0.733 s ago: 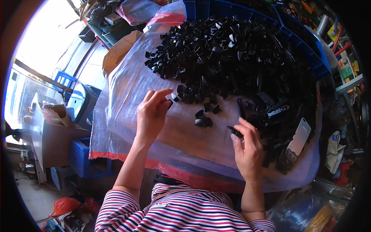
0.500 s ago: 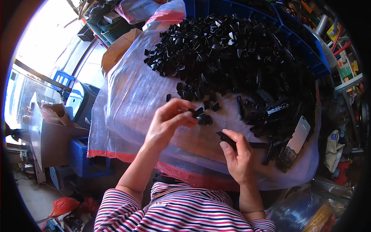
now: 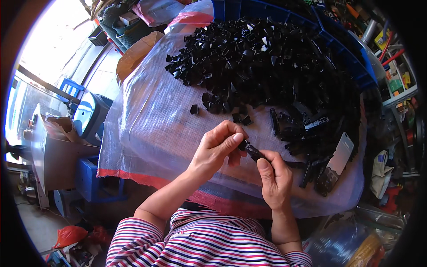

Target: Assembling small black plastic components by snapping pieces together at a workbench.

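My right hand (image 3: 275, 180) is closed, thumb and fingers pinching a narrow black plastic part (image 3: 254, 152) that points up and to the left. Close by it, my left hand (image 3: 220, 147) pinches a small black plastic clip (image 3: 243, 144) between thumb and fingertips. Clip and narrow part meet end to end between the hands; whether they are joined I cannot tell. Just beyond my left hand, a few loose black pieces (image 3: 242, 119) lie on the white woven sack (image 3: 151, 115). Past them rises a large heap of similar small black pieces (image 3: 235, 53).
A blue plastic crate (image 3: 344, 49) borders the heap at the far right. Longer black parts (image 3: 307, 129) lie on the sack's right side, beside a flat part with a silvery face (image 3: 340, 155). Blue stools (image 3: 91, 178) stand at the left, and a clear plastic bag (image 3: 342, 244) sits at the lower right.
My left hand has moved right and nearer to me, bringing the clip to the tip of the narrow part. My right hand has barely moved.
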Demonstrator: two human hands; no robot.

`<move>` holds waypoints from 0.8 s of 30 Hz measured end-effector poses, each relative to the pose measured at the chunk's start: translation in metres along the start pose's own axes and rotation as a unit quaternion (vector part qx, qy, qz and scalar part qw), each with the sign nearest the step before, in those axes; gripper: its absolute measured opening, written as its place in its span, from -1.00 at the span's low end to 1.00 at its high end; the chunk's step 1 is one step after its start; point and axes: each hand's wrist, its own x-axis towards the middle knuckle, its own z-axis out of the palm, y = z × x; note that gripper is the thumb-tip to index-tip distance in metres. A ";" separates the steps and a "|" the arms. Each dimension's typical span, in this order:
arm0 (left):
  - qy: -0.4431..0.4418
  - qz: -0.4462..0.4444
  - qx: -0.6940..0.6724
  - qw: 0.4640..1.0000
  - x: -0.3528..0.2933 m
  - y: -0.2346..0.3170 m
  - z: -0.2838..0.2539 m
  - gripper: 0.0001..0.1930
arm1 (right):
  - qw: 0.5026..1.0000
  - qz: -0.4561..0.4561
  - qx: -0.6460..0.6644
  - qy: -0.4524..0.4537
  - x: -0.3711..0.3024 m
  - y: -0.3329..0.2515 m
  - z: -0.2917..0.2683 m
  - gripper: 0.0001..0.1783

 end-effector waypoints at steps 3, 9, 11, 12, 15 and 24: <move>0.001 0.036 0.058 0.998 -0.002 -0.001 0.002 -0.83 | 1.000 -0.013 0.010 -0.007 0.002 0.005 0.002 -0.76; 0.017 0.114 0.201 0.973 -0.006 0.002 0.009 -0.88 | 1.000 -0.022 -0.019 0.002 0.003 0.006 0.006 -0.76; 0.069 0.225 0.321 0.917 -0.009 -0.001 0.016 -0.91 | 1.000 -0.015 -0.003 0.010 0.002 0.006 0.013 -0.80; 0.067 0.229 0.320 0.917 -0.010 -0.001 0.017 -0.91 | 1.000 -0.008 0.014 0.016 0.002 0.006 0.016 -0.83; 0.101 0.251 0.222 0.937 -0.012 -0.005 0.021 -0.93 | 0.999 -0.012 0.031 0.030 0.004 -0.001 0.028 -0.84; 0.070 0.184 0.131 0.972 -0.022 0.003 0.020 -0.81 | 0.997 -0.066 0.005 0.036 0.010 -0.011 0.039 -0.77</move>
